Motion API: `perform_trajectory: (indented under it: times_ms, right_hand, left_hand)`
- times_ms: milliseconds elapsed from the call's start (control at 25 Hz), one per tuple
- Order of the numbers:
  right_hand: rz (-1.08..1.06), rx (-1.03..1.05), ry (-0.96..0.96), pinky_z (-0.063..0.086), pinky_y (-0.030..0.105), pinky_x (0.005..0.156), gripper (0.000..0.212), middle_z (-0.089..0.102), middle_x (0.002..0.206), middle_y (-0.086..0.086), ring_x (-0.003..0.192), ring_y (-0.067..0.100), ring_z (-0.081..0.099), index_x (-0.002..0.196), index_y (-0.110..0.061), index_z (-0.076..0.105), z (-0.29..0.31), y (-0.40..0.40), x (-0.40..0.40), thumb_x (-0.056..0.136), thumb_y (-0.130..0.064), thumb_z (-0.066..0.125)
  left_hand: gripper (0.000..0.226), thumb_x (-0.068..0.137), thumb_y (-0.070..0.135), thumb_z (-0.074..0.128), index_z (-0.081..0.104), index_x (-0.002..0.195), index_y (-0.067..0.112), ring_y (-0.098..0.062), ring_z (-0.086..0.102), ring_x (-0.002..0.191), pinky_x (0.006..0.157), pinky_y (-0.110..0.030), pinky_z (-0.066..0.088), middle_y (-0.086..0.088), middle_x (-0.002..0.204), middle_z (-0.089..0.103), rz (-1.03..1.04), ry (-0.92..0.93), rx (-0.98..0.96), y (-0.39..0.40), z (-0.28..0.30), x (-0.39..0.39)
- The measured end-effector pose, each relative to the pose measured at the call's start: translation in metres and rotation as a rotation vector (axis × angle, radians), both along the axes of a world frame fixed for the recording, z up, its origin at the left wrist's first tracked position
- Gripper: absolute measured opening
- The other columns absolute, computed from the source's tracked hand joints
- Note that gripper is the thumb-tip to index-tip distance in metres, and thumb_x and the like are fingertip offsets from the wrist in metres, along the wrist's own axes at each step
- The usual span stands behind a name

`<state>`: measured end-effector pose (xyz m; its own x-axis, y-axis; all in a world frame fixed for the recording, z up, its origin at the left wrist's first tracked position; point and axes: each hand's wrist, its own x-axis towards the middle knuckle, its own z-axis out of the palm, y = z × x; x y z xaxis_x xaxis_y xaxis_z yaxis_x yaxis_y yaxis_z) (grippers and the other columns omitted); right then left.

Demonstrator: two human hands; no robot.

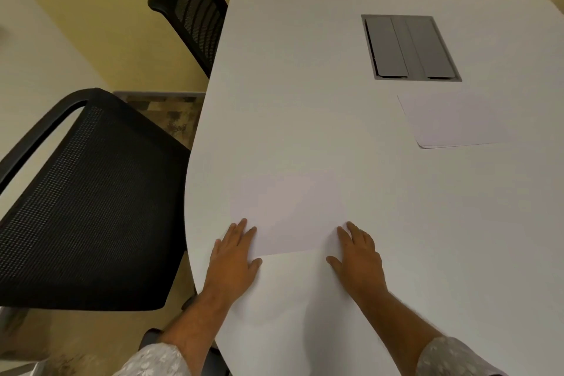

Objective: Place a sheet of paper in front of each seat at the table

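A white table (305,119) is filling most of the view, its curved edge running from eleven o'clock down to seven o'clock; two black mesh chairs are standing outside that edge, the near chair (88,204) at nine o'clock with its back turned toward the table and overlapping the rim, the far chair (190,9) at eleven o'clock pushed in against the edge; a grey cable hatch (410,47) with two flaps is sitting flush in the tabletop at one o'clock; nothing is lying between the hands and the paper. One sheet of paper (290,214) is lying flat near the table's edge at about six o'clock from the picture's middle, just ahead of the person and beside the near chair; its long axis is running roughly left to right, tilted slightly so the near edge is rising toward three o'clock; a small stack of paper (454,119), how many sheets I cannot tell, is lying well apart at three o'clock, below the hatch. The left hand (235,256) is resting palm down with fingers spread flat, fingertips touching the sheet's left margin; the right hand (358,256) is likewise lying open and flat, fingers extended onto the sheet's right corner; neither is gripping anything; patterned sleeves (155,360) are showing at both forearms.
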<state>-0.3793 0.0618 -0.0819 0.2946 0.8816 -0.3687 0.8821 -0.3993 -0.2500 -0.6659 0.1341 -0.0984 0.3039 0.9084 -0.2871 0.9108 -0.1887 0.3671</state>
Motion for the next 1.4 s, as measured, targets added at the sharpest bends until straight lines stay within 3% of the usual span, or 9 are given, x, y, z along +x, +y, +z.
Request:
perform_trajectory:
  times_ms: [240,560,720,880,1080,1280,1400]
  right_hand:
    - [0.041,-0.005,-0.046,0.042,0.041,0.113,0.068,0.023,0.17,-0.003,0.156,0.024,0.02,0.161,-0.028,0.031,0.002,0.0,-0.003,0.102,-0.049,0.057]
    - [0.013,0.014,0.016,0.042,0.042,0.114,0.075,0.018,0.171,-0.003,0.156,0.024,0.021,0.163,-0.028,0.023,0.009,-0.001,-0.006,0.101,-0.043,0.061]
    - [-0.015,0.14,0.081,0.043,0.037,0.113,0.076,0.021,0.17,-0.007,0.151,0.018,0.031,0.163,-0.033,0.023,0.043,-0.013,-0.007,0.1,-0.044,0.063]
    - [-0.104,0.286,0.087,0.046,0.031,0.109,0.071,0.033,0.163,-0.013,0.144,0.012,0.041,0.159,-0.037,0.032,0.09,-0.057,0.009,0.097,-0.051,0.063]
    - [-0.217,0.385,0.13,0.048,0.027,0.102,0.062,0.04,0.152,-0.022,0.135,0.004,0.046,0.151,-0.041,0.041,0.134,-0.128,0.046,0.096,-0.052,0.065]
    - [-0.358,0.441,0.185,0.049,0.025,0.1,0.059,0.044,0.146,-0.025,0.132,0.002,0.048,0.147,-0.041,0.047,0.154,-0.214,0.09,0.093,-0.054,0.067]
    - [-0.391,0.483,0.237,0.049,0.026,0.103,0.059,0.048,0.145,-0.023,0.133,0.003,0.05,0.146,-0.04,0.049,0.167,-0.269,0.127,0.092,-0.055,0.067]
  left_hand:
    - [0.081,0.095,0.041,0.069,0.026,0.163,0.029,-0.016,0.005,0.162,0.13,-0.044,0.017,0.009,0.175,0.007,0.023,0.006,-0.017,0.016,0.003,-0.001]
    - [0.088,0.092,0.04,0.075,0.025,0.163,0.027,-0.013,0.003,0.161,0.126,-0.038,0.026,0.011,0.175,0.005,0.034,-0.026,-0.05,0.024,0.007,-0.005]
    - [0.088,0.091,0.041,0.076,0.026,0.163,0.027,-0.012,0.006,0.161,0.127,-0.036,0.026,0.012,0.174,0.005,0.034,-0.135,0.0,0.011,0.027,0.0]
    - [0.078,0.088,0.033,0.081,0.042,0.155,0.029,-0.012,0.022,0.157,0.124,-0.036,0.029,0.014,0.171,0.019,0.034,-0.355,0.05,-0.022,0.058,0.018]
    - [0.054,0.082,0.011,0.086,0.066,0.129,0.027,-0.023,0.047,0.144,0.117,-0.042,0.038,0.006,0.154,0.047,-0.054,-0.542,0.056,-0.078,0.105,0.08]
    - [0.042,0.088,0.021,0.08,0.065,0.122,0.041,-0.011,0.048,0.14,0.114,-0.036,0.043,0.023,0.148,0.047,-0.207,-0.56,0.011,-0.155,0.14,0.167]
    - [0.039,0.09,0.025,0.078,0.065,0.123,0.04,-0.005,0.049,0.137,0.11,-0.035,0.048,0.021,0.145,0.05,-0.277,-0.562,0.04,-0.21,0.164,0.224]
